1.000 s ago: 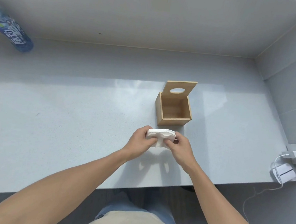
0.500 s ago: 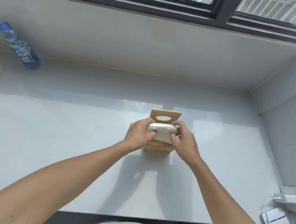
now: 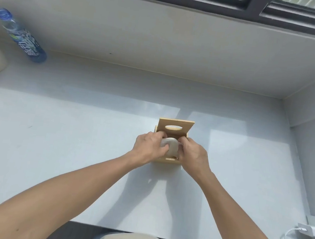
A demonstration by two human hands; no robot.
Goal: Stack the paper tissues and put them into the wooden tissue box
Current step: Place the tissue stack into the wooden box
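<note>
At the bottom edge of the frame sits a beige-clad lap, and from the lower corners two bare forearms reach up toward the middle. At lower right a white charger (image 3: 310, 231) with a thin white cable lies by a flat white block at the edge of the pale grey desk (image 3: 52, 147), whose surface is smooth and faintly speckled, with a bright sunlit band across it. Just right of centre the left hand (image 3: 148, 147) and right hand (image 3: 193, 156) meet over the wooden tissue box (image 3: 168, 160), a small square box of light, plain-sanded wood. Both hands' fingers are clamped on the stack of paper tissues (image 3: 170, 147), a soft white wad, bowed into a rounded hump and squeezed from both sides, sitting in the box's open top with its lower part inside. Behind the hands the box's lid (image 3: 175, 128) stands tilted up, a thin flat panel with an oval slot cut through it. Farther off, at upper left, a clear plastic bottle (image 3: 20, 36) with a blue cap and blue label stands near a cream rounded object at the left edge. A dark window frame crosses the top
</note>
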